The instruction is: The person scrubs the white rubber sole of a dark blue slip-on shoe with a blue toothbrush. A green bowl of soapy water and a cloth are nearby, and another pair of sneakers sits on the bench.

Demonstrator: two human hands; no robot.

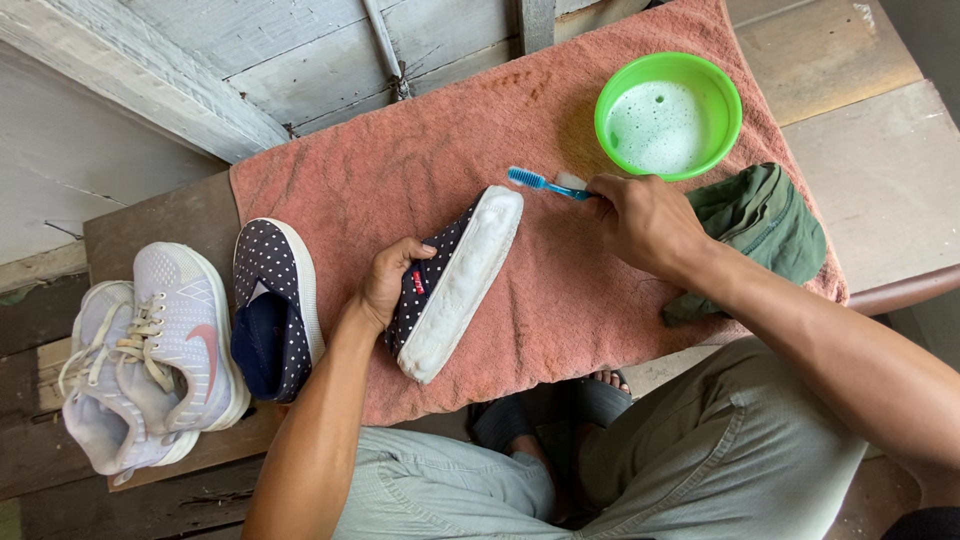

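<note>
The left hand (385, 283) is wrapped around a dark polka-dot slip-on shoe (455, 280), fingers curled over its upper, tipping it on its side so the white, soapy sole faces up. That shoe lies in the middle of a salmon-pink towel (420, 150) spread over the wooden surface (850, 130). Over on the other side, the right hand (645, 222) is closed around the handle of a blue toothbrush (545, 183), bristle head pointing left and hovering just above the toe end of the sole; whether the bristles touch, I cannot tell. Just beyond that hand sits a green bowl (625, 85) of foamy water, resting on the towel near its far corner. A crumpled green cloth (770, 225) lies right beside the right wrist, partly hidden by it. The matching polka-dot shoe (275, 300) rests upright at the towel's left edge, opening up. Next to it, off the towel, a pair of pale grey lace-up trainers (150, 360) sits close together.
</note>
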